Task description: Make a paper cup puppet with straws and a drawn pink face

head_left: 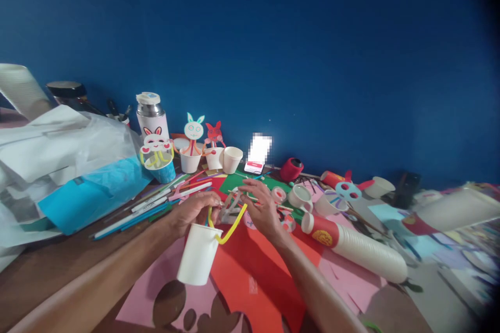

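Observation:
A white paper cup (pixel 197 255) tilts slightly beneath my left hand (pixel 197 208), whose fingers close at its rim. The thumb and fingertips come together above the cup; anything small between them is too unclear to name. A bent yellow strip (pixel 233 225), like a pipe cleaner or straw, sticks out of the cup's right side, and a second yellow piece rises at the rim. My right hand (pixel 262 207) hovers to the right, fingers curved and thumb apart, close to the yellow strip's free end. Whitish items (pixel 231 212) lie behind, between the hands, hard to make out.
Paper-cup figures with animal faces (pixel 194 131) stand at the back beside a white flask (pixel 151 114). Red paper (pixel 250 265) and cut pink paper (pixel 144 291) lie beneath the hands. Markers (pixel 152 204) are at left, stacked cups (pixel 367 250) at right, a lit phone (pixel 255 166) behind.

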Demonstrator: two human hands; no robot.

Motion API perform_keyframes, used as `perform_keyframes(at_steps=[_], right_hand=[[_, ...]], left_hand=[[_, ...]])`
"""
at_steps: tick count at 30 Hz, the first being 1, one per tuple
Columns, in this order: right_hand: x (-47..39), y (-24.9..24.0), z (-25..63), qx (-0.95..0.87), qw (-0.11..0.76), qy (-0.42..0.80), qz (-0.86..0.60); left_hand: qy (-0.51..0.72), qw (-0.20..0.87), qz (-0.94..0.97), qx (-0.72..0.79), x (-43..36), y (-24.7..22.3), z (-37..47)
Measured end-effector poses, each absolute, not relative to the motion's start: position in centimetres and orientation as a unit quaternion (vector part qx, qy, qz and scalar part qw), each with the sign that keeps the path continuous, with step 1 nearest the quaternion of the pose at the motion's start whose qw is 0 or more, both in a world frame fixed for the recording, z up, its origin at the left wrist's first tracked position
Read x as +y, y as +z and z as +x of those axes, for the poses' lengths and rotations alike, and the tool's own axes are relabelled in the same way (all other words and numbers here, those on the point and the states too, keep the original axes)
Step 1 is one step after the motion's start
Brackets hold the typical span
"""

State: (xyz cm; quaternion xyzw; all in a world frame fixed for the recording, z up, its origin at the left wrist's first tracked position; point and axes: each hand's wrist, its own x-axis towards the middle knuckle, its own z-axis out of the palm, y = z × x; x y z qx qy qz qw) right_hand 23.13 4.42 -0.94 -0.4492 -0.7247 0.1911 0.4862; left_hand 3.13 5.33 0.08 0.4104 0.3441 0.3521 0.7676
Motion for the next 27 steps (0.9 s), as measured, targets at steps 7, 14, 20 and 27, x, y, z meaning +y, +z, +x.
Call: perform_keyframes(at_steps=[7, 14, 20, 27], right_hand=[[3.4, -1.1, 22.5, -0.781, 0.426, 0.150, -0.431], [3.1, -3.0, 21.2, -0.755, 0.422, 0.240, -0.441], [3.1, -3.7, 20.2, -0.662, 0.474, 0.350, -0.464], [3.8, -2.8, 20.7, -0.563, 0.477, 0.493, -0.461]], left_hand=[[0.354, 0.773, 0.405, 0.335, 5.3, 0.1, 3.1], [0.344, 0.777, 0.405, 0.337, 5.1, 0.0, 3.1], [0.336, 0.775, 0.414, 0.340, 5.1, -0.5, 3.5], [0.331, 0.748, 0.436, 0.376, 4.9, -0.7, 3.6]])
